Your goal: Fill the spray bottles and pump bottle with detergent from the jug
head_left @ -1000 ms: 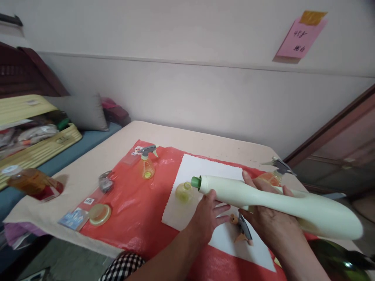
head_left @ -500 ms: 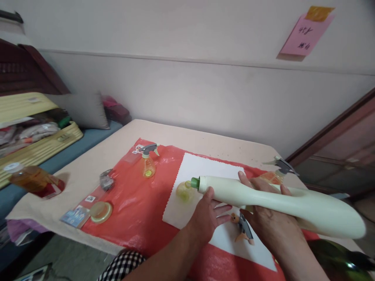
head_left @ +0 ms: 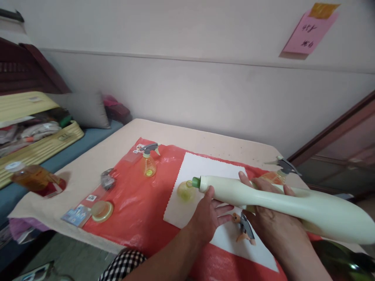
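Note:
Both hands hold a long cream bottle (head_left: 281,203) nearly level over the table, its green nozzle (head_left: 195,182) pointing left. My left hand (head_left: 206,218) is closed around the neck from below. My right hand (head_left: 272,220) cradles the middle of the body, fingers wrapped up behind it. The nozzle sits at the mouth of a small round yellow-green bottle (head_left: 186,191) standing on a white cloth (head_left: 205,168). A grey and orange spray trigger head (head_left: 243,229) lies on the cloth between my hands.
A red plastic sheet (head_left: 137,210) covers the beige table (head_left: 181,134). On it stand a small yellow spray bottle (head_left: 148,162), a grey clip (head_left: 107,180), a round yellow lid (head_left: 101,210) and a blue card (head_left: 76,215). An orange spray bottle (head_left: 274,173) stands behind the cream bottle. An amber bottle (head_left: 32,178) lies at left.
The view has shifted slightly; the cream bottle and both hands stay almost where they were, the nozzle still at the small bottle's mouth.

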Demonstrator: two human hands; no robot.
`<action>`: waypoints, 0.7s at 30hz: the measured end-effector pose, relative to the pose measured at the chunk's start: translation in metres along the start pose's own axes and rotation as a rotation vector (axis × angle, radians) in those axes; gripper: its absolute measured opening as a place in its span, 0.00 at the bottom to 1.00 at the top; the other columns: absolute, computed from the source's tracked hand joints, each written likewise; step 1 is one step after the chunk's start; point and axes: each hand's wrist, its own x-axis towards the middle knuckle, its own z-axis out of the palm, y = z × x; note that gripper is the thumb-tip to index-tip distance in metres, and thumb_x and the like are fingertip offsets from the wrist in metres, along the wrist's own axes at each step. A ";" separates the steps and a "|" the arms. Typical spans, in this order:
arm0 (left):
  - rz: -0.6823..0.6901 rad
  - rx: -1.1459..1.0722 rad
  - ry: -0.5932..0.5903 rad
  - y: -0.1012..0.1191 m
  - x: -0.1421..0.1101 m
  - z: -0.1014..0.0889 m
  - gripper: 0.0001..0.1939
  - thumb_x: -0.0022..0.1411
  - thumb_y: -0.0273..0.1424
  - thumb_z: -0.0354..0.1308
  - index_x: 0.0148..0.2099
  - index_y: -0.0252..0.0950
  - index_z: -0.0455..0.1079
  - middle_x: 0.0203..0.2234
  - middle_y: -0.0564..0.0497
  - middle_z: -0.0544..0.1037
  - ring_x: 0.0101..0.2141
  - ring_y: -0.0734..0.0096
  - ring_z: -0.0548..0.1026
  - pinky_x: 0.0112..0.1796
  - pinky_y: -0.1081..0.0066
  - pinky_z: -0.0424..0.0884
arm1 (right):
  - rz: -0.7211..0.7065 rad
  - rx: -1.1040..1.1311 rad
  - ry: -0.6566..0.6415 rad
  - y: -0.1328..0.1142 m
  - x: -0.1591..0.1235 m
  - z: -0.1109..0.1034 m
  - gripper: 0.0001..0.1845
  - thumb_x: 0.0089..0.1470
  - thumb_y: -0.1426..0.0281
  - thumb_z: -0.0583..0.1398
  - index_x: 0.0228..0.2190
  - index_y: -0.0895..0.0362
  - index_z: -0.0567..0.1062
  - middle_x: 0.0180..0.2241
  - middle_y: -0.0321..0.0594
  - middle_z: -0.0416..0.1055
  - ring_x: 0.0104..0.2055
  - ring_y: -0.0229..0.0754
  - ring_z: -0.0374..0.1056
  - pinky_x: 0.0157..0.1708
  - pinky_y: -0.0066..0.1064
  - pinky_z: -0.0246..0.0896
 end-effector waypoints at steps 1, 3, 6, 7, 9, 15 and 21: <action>0.001 0.000 0.001 0.000 0.000 0.000 0.35 0.67 0.53 0.46 0.66 0.35 0.60 0.61 0.37 0.68 0.56 0.48 0.71 0.53 0.55 0.65 | 0.002 -0.004 0.000 0.000 0.000 -0.001 0.45 0.57 0.75 0.56 0.69 0.60 0.41 0.52 0.55 0.63 0.51 0.58 0.65 0.58 0.63 0.49; 0.000 0.003 0.005 0.000 -0.001 0.000 0.36 0.66 0.54 0.46 0.65 0.33 0.61 0.60 0.36 0.68 0.55 0.48 0.71 0.53 0.56 0.66 | 0.006 -0.012 -0.006 0.000 0.000 -0.001 0.45 0.56 0.75 0.56 0.69 0.60 0.42 0.52 0.54 0.64 0.51 0.58 0.65 0.58 0.63 0.49; 0.001 0.002 0.014 0.000 -0.001 0.000 0.37 0.65 0.54 0.47 0.64 0.32 0.62 0.59 0.35 0.69 0.54 0.47 0.72 0.51 0.56 0.67 | 0.004 -0.021 -0.025 -0.001 0.000 -0.001 0.45 0.56 0.76 0.56 0.69 0.60 0.42 0.52 0.54 0.64 0.53 0.59 0.63 0.59 0.63 0.49; 0.002 0.001 0.015 0.000 -0.001 0.000 0.37 0.65 0.55 0.48 0.64 0.33 0.62 0.59 0.35 0.69 0.54 0.47 0.72 0.51 0.56 0.67 | 0.004 -0.022 -0.030 0.000 0.000 -0.001 0.45 0.56 0.76 0.56 0.69 0.60 0.42 0.52 0.54 0.64 0.53 0.59 0.63 0.59 0.63 0.49; 0.003 -0.002 0.014 -0.001 -0.001 0.000 0.37 0.64 0.55 0.49 0.64 0.33 0.63 0.59 0.35 0.70 0.53 0.47 0.72 0.50 0.56 0.67 | 0.005 -0.025 -0.033 0.000 0.000 -0.001 0.46 0.56 0.75 0.56 0.69 0.59 0.41 0.53 0.54 0.64 0.53 0.59 0.63 0.58 0.63 0.49; -0.002 -0.002 0.027 0.000 -0.002 0.001 0.37 0.64 0.55 0.49 0.64 0.34 0.63 0.58 0.36 0.70 0.53 0.49 0.73 0.49 0.58 0.68 | 0.010 -0.014 -0.055 0.000 -0.001 -0.002 0.47 0.56 0.75 0.56 0.69 0.58 0.39 0.53 0.53 0.64 0.53 0.59 0.63 0.59 0.62 0.49; 0.005 -0.013 0.032 0.001 -0.003 0.001 0.38 0.64 0.55 0.49 0.64 0.32 0.63 0.57 0.35 0.72 0.52 0.48 0.73 0.49 0.57 0.68 | 0.003 -0.025 -0.080 0.000 -0.003 0.001 0.45 0.57 0.75 0.55 0.70 0.58 0.40 0.55 0.55 0.62 0.57 0.60 0.60 0.59 0.63 0.47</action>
